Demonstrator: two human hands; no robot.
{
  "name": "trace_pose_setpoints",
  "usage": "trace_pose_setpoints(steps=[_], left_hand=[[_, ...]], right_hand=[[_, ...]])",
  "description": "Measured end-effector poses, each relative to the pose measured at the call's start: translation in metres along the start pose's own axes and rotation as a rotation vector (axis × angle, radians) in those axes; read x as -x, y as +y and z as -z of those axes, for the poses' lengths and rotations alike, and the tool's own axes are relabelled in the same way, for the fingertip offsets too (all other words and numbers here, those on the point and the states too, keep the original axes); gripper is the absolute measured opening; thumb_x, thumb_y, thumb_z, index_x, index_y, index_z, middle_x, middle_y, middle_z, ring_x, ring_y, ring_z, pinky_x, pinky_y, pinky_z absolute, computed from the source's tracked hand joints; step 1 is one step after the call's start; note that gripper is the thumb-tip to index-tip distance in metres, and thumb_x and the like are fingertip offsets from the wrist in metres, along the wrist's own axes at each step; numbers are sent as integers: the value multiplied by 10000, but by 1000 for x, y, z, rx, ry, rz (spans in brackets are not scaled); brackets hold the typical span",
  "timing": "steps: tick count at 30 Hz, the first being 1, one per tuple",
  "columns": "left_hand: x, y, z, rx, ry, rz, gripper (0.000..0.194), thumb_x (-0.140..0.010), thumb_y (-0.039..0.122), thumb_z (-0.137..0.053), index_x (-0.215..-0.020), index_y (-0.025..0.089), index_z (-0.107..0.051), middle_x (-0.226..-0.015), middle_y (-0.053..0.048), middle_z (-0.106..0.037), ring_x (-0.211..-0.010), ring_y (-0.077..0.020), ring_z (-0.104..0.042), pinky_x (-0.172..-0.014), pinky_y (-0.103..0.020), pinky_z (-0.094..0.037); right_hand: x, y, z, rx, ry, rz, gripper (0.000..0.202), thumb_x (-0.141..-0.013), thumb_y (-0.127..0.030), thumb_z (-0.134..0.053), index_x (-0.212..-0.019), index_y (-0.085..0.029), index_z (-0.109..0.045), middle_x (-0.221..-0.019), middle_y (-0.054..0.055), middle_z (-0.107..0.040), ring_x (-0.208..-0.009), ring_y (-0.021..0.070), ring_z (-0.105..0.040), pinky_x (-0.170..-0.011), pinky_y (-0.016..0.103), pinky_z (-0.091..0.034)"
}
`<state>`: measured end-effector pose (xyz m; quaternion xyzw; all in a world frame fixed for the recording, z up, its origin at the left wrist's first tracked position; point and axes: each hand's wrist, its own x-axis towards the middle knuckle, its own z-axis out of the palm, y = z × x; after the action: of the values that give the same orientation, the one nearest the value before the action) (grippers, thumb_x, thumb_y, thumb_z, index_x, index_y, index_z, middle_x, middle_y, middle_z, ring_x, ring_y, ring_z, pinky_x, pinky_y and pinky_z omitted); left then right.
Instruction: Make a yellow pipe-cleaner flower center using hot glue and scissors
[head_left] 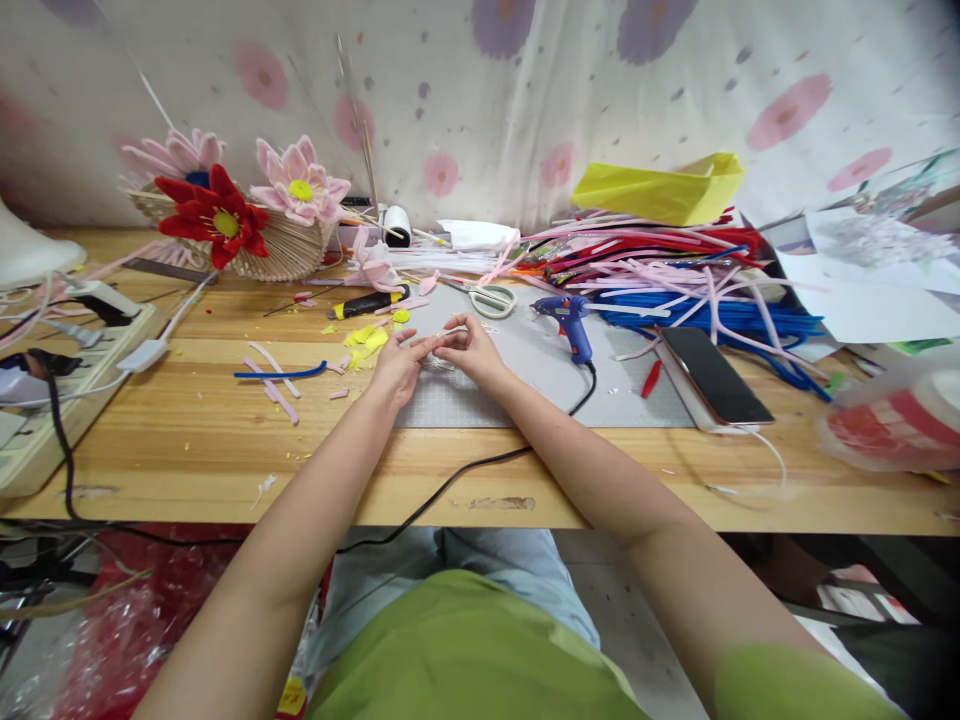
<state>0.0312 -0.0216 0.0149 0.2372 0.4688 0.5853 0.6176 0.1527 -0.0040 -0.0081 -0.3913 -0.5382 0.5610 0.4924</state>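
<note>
Above the grey cutting mat (630, 390), my left hand (401, 365) and my right hand (470, 347) meet at the fingertips. The fingers of both hands are pinched together; whatever lies between them is too small to make out. Left of my left hand are yellow scraps (366, 343) and a small yellow disc (401, 316). Scissors (491, 298) rest just beyond my right hand. A blue glue gun (566, 322) lies on the mat to the right, its black cord running toward the table's front edge.
Red and pink fuzzy flowers (225, 222) stand at the back left, near a power strip (75, 390). Bundled stems (675, 260) fill the back right. A phone (712, 375), a plastic cup (900, 420) and a black-and-yellow cutter (369, 303) also lie on the table.
</note>
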Motion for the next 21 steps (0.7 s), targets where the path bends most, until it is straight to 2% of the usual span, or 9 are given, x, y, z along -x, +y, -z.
trace_pose_setpoints(steps=[7, 14, 21], left_hand=[[0, -1, 0, -17, -14, -37, 414, -639, 110, -740, -970, 157, -497, -700, 7, -636, -637, -78, -589, -684, -215, -441], [0, -3, 5, -134, -60, -162, 553, -559, 112, -757, -1056, 140, -518, -749, -31, -684, -721, -141, -657, -832, -296, -457], [-1, -5, 6, -197, 18, -217, 567, -526, 122, -770, -1011, 177, -481, -718, -10, -669, -711, -153, -653, -851, -323, -449]], right_hand=[[0, -2, 3, -71, 61, -47, 516, -503, -296, -758, -865, -238, -395, -673, -82, -624, -634, 104, -603, -648, 254, -453], [2, -4, 6, -106, 74, -92, 523, -487, -253, -759, -858, -234, -391, -647, -92, -642, -591, 94, -600, -625, 247, -453], [1, -5, 6, -125, 37, -164, 528, -493, -238, -771, -868, -226, -400, -667, -64, -652, -621, 106, -607, -611, 251, -467]])
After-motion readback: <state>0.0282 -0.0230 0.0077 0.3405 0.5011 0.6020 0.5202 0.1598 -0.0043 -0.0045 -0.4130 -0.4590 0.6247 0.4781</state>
